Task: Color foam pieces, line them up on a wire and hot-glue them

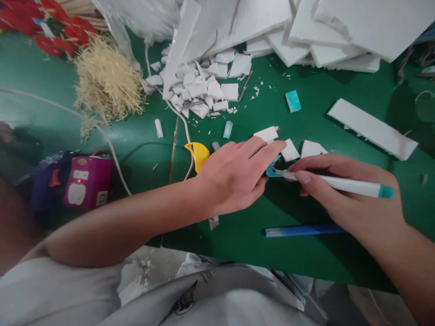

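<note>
My right hand is closed around a white marker with a teal end, its tip pointing left at a small teal-coloured piece. My left hand presses on that piece with its fingers, which hide much of it. Beside my left wrist lies a yellow curved object, partly covered by the hand. White foam pieces lie just beyond my fingertips. Nearer the front edge, a blue pen rests on the green table, its right end under my right hand.
Foam scraps and large foam sheets cover the back of the green table. A foam strip and a teal block lie right. Straw, cables and a purple power socket are left.
</note>
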Tool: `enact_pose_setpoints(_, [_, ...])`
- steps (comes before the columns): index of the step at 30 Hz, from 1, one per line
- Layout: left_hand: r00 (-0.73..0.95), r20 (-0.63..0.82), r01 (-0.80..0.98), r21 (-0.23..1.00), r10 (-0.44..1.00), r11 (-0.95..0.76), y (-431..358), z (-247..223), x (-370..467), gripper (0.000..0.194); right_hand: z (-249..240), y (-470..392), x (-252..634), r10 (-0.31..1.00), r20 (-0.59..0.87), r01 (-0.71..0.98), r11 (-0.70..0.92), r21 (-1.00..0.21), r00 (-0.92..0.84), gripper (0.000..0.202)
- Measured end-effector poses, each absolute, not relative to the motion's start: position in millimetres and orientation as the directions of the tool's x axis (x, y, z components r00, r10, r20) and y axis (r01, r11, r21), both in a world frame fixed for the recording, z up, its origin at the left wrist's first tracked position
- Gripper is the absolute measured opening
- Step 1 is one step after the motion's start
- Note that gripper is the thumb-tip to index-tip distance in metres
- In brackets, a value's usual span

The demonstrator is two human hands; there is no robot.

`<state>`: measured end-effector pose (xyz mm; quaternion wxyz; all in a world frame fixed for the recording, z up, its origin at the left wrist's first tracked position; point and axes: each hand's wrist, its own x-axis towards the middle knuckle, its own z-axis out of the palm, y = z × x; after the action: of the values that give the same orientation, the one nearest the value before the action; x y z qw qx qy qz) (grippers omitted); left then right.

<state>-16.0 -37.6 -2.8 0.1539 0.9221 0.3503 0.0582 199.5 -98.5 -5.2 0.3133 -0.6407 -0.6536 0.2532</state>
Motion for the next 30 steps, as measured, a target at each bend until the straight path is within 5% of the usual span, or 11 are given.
enact_pose_setpoints(4, [0.744,-0.020,0.637,0.321,0.668,-0.701,-36.6,-1.3,-15.0,0.052,-10.9,-96.9,200.5,0.988,0.156,0.657,0.121,-0.744,-0.006,0.023])
enact_pose_setpoints(13, [0.741,-0.063,0.651,0.313,0.668,-0.692,-35.3,-0.5,-13.2,0.053,2.0,-92.7,204.6,0.993,0.068,0.689,0.114,-0.716,-0.093,0.017])
enact_pose_setpoints(25, [0.738,-0.067,0.655,0.312,0.672,-0.688,-35.1,0.2,-13.2,0.055,8.7,-100.6,192.9,0.999,0.015,0.756,-0.023,-0.654,0.043,0.021])
enact_pose_setpoints(30, [0.741,-0.074,0.653,0.315,0.668,-0.689,-34.9,0.6,-12.6,0.054,6.2,-94.8,200.3,0.999,0.006,0.697,0.037,-0.716,-0.047,0.016])
